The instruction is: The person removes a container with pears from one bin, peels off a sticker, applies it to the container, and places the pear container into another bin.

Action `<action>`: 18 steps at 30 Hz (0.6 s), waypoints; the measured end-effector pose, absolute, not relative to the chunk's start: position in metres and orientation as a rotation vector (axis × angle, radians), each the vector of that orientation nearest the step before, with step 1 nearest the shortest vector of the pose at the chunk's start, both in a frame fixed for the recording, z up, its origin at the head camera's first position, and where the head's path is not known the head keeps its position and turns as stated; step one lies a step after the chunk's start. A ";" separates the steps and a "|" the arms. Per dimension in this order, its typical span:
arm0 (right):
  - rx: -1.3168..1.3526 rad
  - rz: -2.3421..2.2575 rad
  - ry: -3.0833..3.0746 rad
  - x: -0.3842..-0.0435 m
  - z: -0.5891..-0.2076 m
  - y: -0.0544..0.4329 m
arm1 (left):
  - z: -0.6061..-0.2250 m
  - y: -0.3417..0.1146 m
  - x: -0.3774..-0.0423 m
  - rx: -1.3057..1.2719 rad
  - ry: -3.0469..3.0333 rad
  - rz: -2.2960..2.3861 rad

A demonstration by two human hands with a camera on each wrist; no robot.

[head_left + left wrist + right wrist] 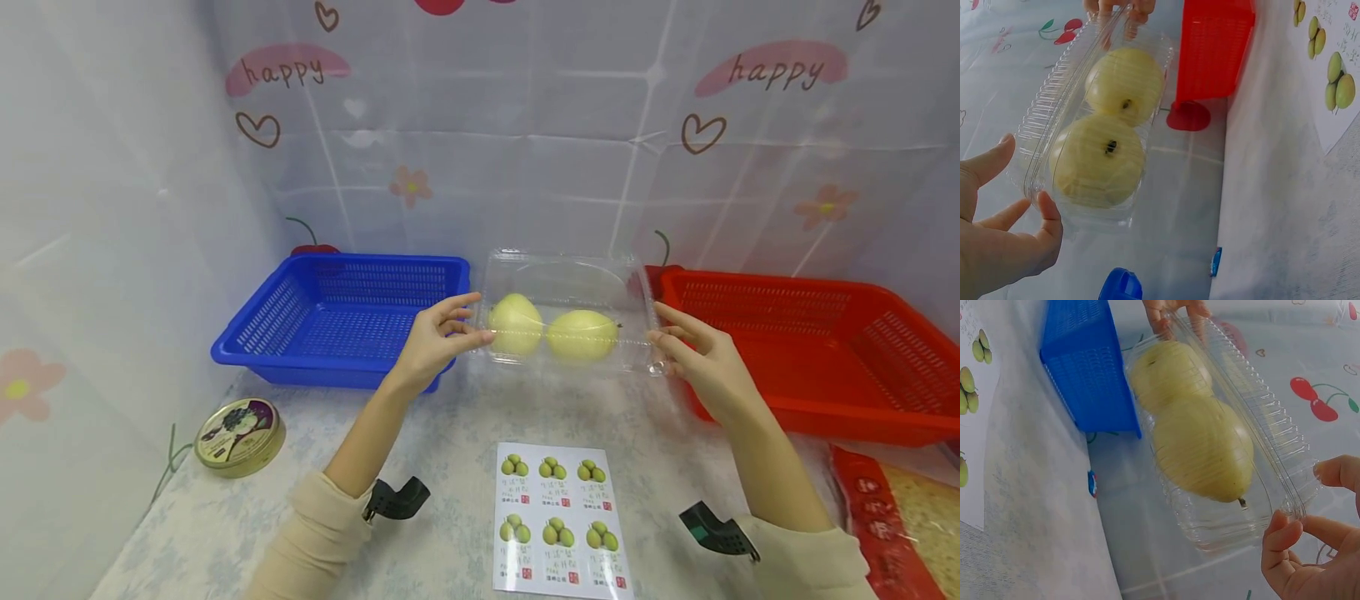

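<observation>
A clear plastic clamshell box [570,279] with its lid down is held up between both hands, above the tabletop. Two pale yellow-green pears lie inside: the left pear [515,323] stands near one end, and the right pear [582,335] lies on its side with its stem to the right. My left hand [433,340] pinches the box's left edge between thumb and fingers. At the opposite edge, my right hand [707,360] grips the corner by the rim. The right wrist view shows the right fingertips [1282,532] at the box's ridged rim [1266,415].
A blue basket [251,358] stands behind the left hand and a red basket [825,417] behind the right. In front lies a sheet of pear stickers [557,521]. A round tin [238,433] sits at left; a red packet [877,517] lies at right. Printed curtains [480,167] close the back.
</observation>
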State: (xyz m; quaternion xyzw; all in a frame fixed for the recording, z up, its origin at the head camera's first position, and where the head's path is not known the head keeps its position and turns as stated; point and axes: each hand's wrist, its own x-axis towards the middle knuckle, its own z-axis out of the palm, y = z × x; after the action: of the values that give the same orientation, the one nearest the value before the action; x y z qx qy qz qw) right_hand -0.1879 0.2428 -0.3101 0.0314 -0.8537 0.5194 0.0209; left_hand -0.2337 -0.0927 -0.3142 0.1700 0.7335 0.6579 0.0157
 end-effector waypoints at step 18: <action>0.109 1.536 -2.702 -0.173 -0.336 0.253 | -0.339 -0.085 -0.219 0.590 2.551 1.765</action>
State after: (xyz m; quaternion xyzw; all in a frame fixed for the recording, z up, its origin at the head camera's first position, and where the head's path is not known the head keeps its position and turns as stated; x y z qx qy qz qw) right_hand -0.1726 0.2530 -0.3363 0.0350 -0.8687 0.4939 0.0157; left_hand -0.2189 -0.0849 -0.3387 0.1869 0.8079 0.5589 -0.0079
